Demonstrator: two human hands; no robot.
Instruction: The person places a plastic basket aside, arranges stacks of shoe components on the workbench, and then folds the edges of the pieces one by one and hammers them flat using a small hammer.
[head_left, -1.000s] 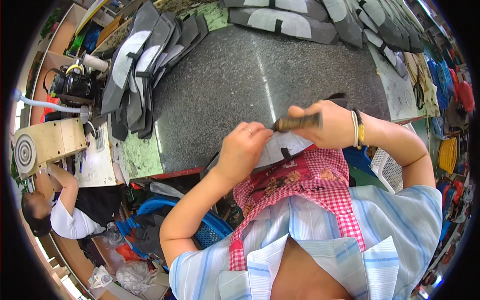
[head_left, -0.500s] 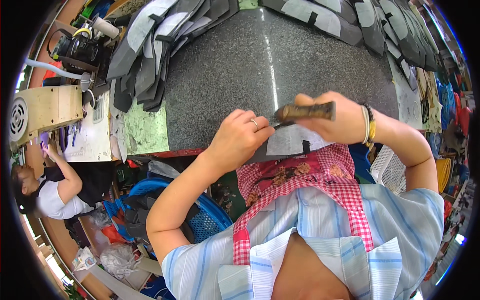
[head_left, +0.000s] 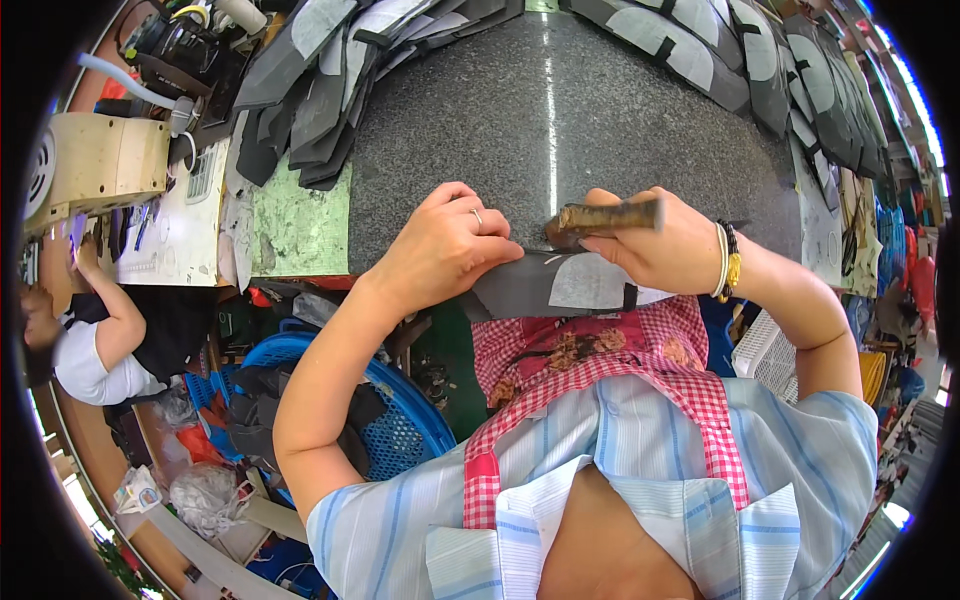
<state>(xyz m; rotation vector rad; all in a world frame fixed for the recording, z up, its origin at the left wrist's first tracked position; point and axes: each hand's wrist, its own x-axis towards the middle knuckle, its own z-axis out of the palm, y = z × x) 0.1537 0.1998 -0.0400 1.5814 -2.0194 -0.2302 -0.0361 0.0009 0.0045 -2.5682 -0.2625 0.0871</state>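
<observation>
The left hand [head_left: 445,245], fingers curled closed, holds the far edge of the grey panel [head_left: 515,288], which lies bodyward of both hands, long axis left to right; the right hand [head_left: 660,245] is closed around the brown tool [head_left: 608,216].

Mid-frame, one left hand [head_left: 442,245] and one right hand [head_left: 668,243] are working at one panel [head_left: 583,282], using one tool [head_left: 608,217]. Two piles [head_left: 325,85] are lying upper left and upper right. One co-worker [head_left: 92,352] is showing far left, one white basket [head_left: 768,352] right.
</observation>
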